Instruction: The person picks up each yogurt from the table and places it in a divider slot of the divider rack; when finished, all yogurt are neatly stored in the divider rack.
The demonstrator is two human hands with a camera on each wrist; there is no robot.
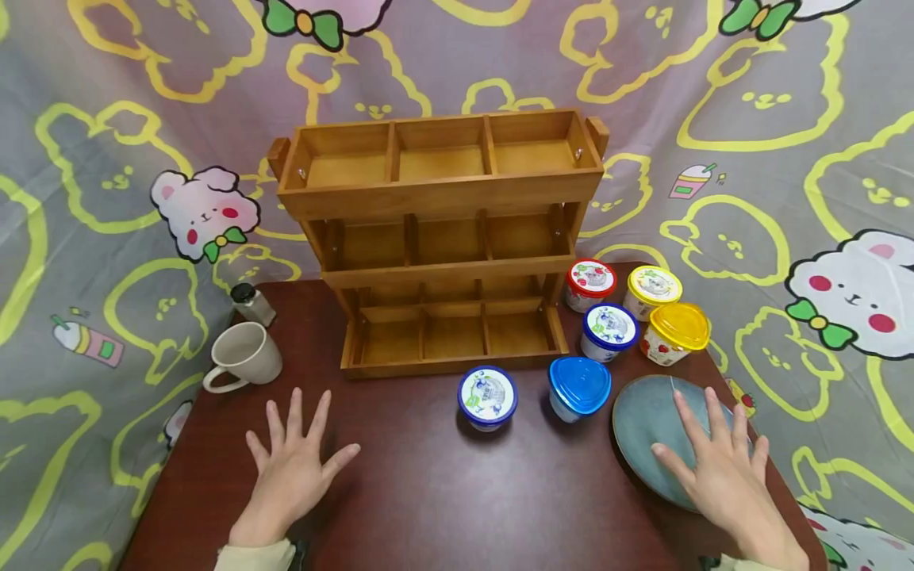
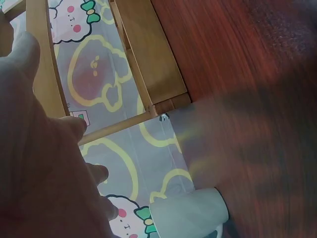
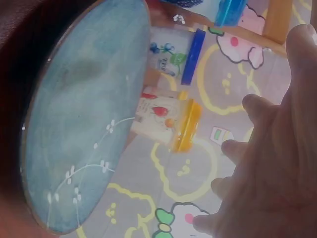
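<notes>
My left hand (image 1: 289,468) is held with fingers spread over the table's left side, holding nothing. Beyond its fingertips stands a light grey mug (image 1: 246,354), which the left wrist view also catches at the bottom. My right hand (image 1: 724,468), fingers likewise spread, hovers over the near right part of a blue-green plate (image 1: 646,420) and holds nothing. Left of the plate are a tub with a bright blue lid (image 1: 580,385) and a round blue-lidded tub (image 1: 488,398). Behind it sit a yellow-lidded tub (image 1: 680,327) and another blue-lidded tub (image 1: 610,327).
A three-tier wooden rack (image 1: 443,186) with divided compartments stands at the back middle. To its right are a red-lidded tub (image 1: 591,279) and a round yellow-lidded tub (image 1: 653,287). A black-capped shaker (image 1: 253,303) stands behind the mug. Patterned cloth (image 1: 128,277) surrounds the dark table (image 1: 414,492).
</notes>
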